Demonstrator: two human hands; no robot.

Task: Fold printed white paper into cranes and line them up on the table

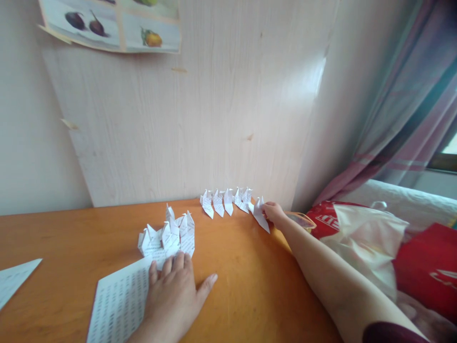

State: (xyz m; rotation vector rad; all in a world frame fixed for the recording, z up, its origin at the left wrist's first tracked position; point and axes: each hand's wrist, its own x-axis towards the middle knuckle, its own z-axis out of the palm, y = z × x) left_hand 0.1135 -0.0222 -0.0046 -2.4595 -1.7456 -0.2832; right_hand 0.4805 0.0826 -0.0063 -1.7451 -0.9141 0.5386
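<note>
My right hand [273, 212] reaches to the back right of the table and pinches a folded paper crane [260, 214] by its side. Left of it, several more paper cranes [217, 203] stand in a row near the wall. My left hand [174, 286] lies flat with its fingers spread, partly on a printed sheet of paper [117, 300] and partly on the wood. Just beyond its fingertips sits a cluster of folded paper cranes [171, 236] with printed text on them. The left fingertips touch or nearly touch that cluster; I cannot tell which.
The brown wooden table [243, 286] meets a pale wood-grain panel [214, 119] at its back edge. Another printed paper [16, 278] lies at the far left. Red and cream bags [367, 233] are beside the table's right edge, below a curtain [389, 105].
</note>
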